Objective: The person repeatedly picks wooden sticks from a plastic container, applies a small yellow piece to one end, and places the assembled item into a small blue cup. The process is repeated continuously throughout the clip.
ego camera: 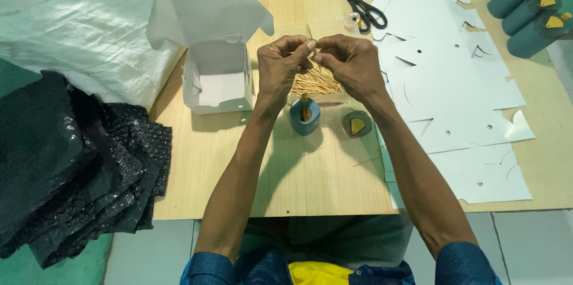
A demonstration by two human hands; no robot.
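Toothpicks (313,48) pinched between both hands over the loose pile (316,82)

Left hand (280,64) and right hand (352,64) each clamp fingertips on one small bundle, seemingly to align it, just far of the open blue tube (305,116) and its cap (357,124) on the bench (310,183)

The table (310,177) is looking like pale, smooth wood with a fine grain, and the thin sticks (316,82) in the pile are looking like light wood too. The open box (216,79) and the flat cut sheets (447,88) are showing as matt white card, while the black bubble wrap (71,165) is shining, bumpy plastic. The big white sack (83,16) is looking woven and a bit glossy, and the scissors (361,3) are showing dark metal blades with black plastic handles.
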